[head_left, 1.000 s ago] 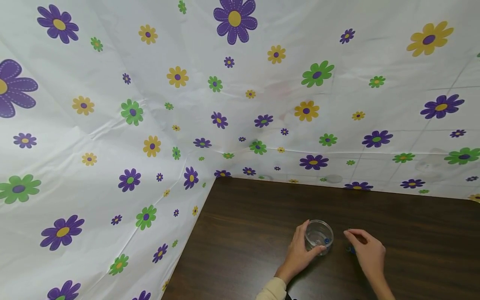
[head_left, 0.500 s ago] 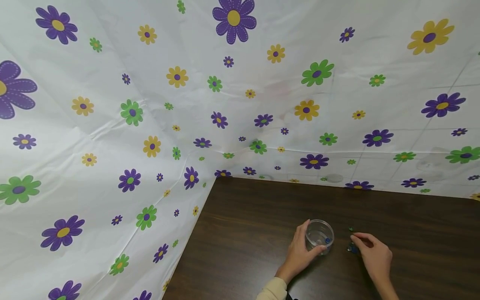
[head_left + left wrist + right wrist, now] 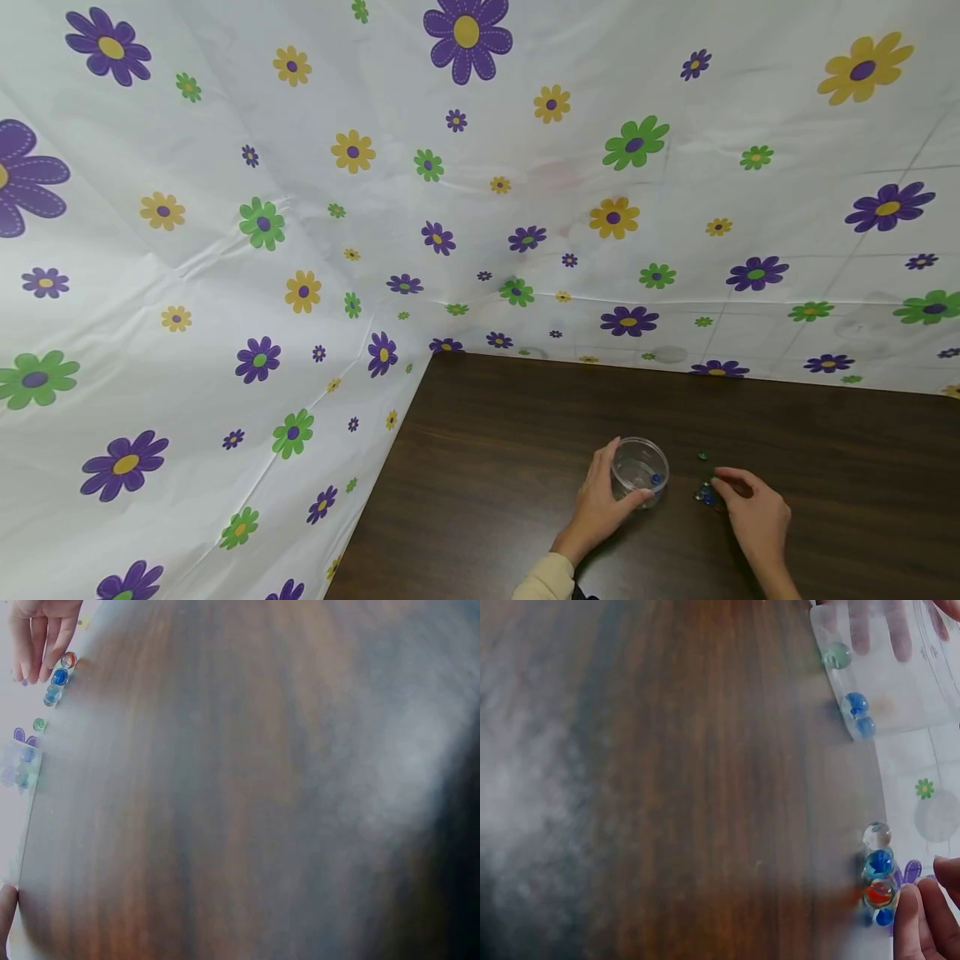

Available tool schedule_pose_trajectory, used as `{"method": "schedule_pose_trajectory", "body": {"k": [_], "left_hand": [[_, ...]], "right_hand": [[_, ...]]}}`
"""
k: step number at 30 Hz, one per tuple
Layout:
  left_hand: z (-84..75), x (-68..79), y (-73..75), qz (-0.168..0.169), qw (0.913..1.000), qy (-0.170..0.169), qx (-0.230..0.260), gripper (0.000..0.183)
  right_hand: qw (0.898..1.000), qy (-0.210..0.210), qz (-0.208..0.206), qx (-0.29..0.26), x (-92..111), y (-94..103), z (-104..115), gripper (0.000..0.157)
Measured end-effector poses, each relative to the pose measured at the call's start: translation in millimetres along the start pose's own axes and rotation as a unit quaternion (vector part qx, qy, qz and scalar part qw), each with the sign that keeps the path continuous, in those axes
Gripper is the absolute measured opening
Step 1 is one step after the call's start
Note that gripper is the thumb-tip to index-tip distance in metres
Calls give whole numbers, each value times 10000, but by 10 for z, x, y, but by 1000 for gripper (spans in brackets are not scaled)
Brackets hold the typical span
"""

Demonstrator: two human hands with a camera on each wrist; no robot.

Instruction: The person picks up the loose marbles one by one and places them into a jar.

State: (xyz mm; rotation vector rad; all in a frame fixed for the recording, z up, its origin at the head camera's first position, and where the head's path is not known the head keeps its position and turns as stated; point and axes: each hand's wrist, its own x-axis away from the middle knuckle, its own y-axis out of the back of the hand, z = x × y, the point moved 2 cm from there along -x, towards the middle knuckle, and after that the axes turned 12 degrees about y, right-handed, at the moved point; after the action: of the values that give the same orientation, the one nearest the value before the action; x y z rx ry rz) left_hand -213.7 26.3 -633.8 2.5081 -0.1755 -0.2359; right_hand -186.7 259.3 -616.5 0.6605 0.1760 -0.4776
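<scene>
My left hand grips a clear round plastic jar that stands on the dark table. A few glass marbles lie inside it; the right wrist view shows a green marble and a blue marble through its wall. To the right of the jar is a small cluster of marbles, among them a clear marble and an orange-red marble. My right hand is at this cluster, thumb and fingertips apart, with nothing seen between them. A lone green marble lies just beyond.
The dark wood-grain table extends behind and to both sides of the hands. A white flowered sheet hangs along its back and left edges.
My right hand has drawn back to the right, from over the lone green marble to the cluster, uncovering both. My left hand and the jar stay in place.
</scene>
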Motion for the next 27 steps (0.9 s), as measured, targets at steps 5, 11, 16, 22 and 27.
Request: {"method": "schedule_pose_trajectory", "body": {"k": [5,11,16,22,27], "left_hand": [[-6,-3,5,-14,10000,-34,-12,83],[6,-15,3,-24,10000,-47,1,83],[8,-17,3,-2,10000,-19,-10,83],[2,-6,2,-7,10000,-45,-26,83],[-5,-2,3,-8,10000,-34,-50,83]], "right_hand": [[9999,48,-72,95,9,9,-37,14],[9997,-82,-154,185,-11,38,-82,11],[9995,-108,-181,230,-23,60,-119,12],[9993,-169,-199,252,-38,64,-151,16],[9996,-154,-143,202,-62,73,-170,19]]}}
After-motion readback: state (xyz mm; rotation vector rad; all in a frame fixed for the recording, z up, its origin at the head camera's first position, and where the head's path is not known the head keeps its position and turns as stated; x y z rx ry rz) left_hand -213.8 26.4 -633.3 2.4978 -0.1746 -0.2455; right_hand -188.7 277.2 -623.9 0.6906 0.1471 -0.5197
